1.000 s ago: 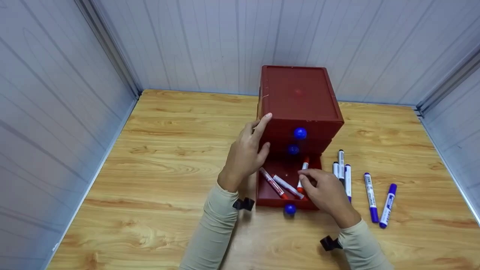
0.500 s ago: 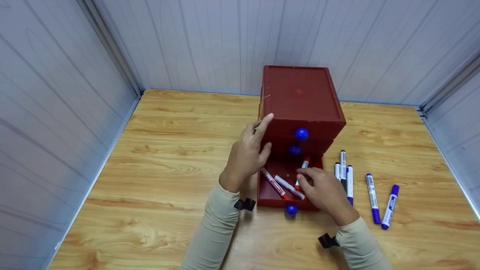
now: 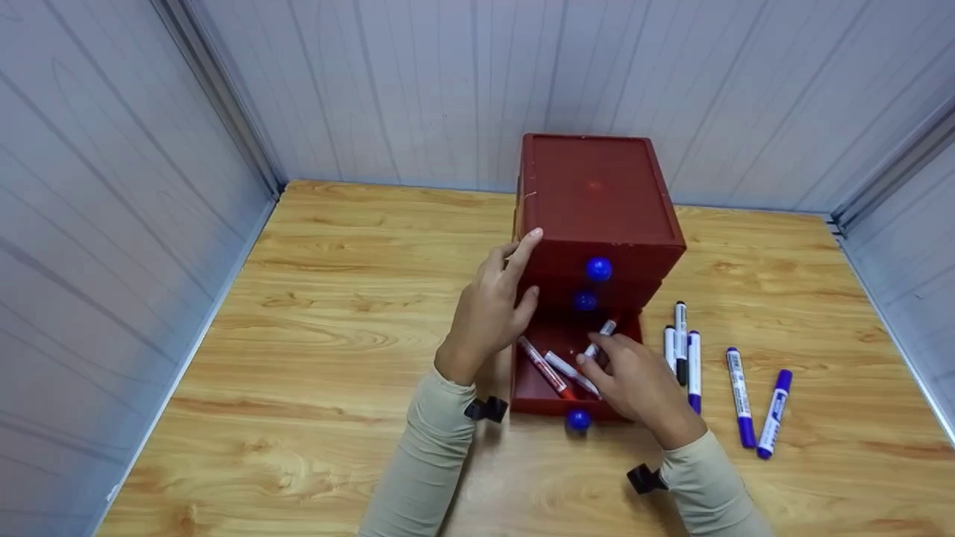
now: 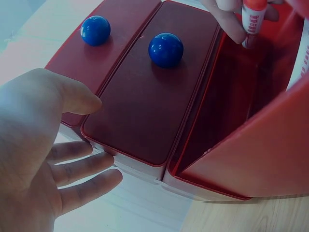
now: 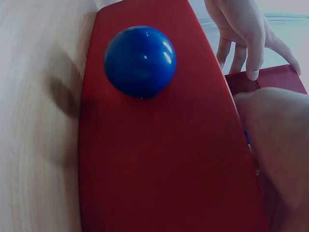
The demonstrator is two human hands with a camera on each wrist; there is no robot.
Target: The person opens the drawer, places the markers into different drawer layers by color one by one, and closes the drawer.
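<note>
Surface: wood-grain tabletop [image 3: 336,335], pale yellow-brown, grain running mostly left to right. Room: white panelled walls at left [image 3: 97,224], far side [image 3: 403,89] and right [image 3: 910,194]; grey metal strip [image 3: 220,97] up the far left corner.

A dark red three-drawer unit [image 3: 589,186] stands right of centre near the far wall, blue ball knobs [image 3: 598,268] on its fronts. Upper two drawers closed; bottom drawer [image 3: 541,407] open toward the near side.

Held marker [image 3: 603,330]: in the right part of the bottom drawer, white barrel, red at the far end. Long axis slants: far end to the right, near end to the left. Right hand [image 3: 634,380] pinches it between thumb and fingers near its near end.

Left hand [image 3: 485,317]: fingers extended and spread, nothing gripped; index fingertip at the unit's near left top edge, thumb by the drawer fronts.

Also in the drawer: a red-and-white marker [image 3: 544,368] and a white marker [image 3: 573,374], roughly parallel, both running far-left to near-right; red tip of the former points near-right.

Right of the unit: three markers [image 3: 694,373] bunched close, axes near-far. Farther right, two blue-ended markers [image 3: 739,395] [image 3: 774,414]; their near ends converge, far ends spread apart.
</note>
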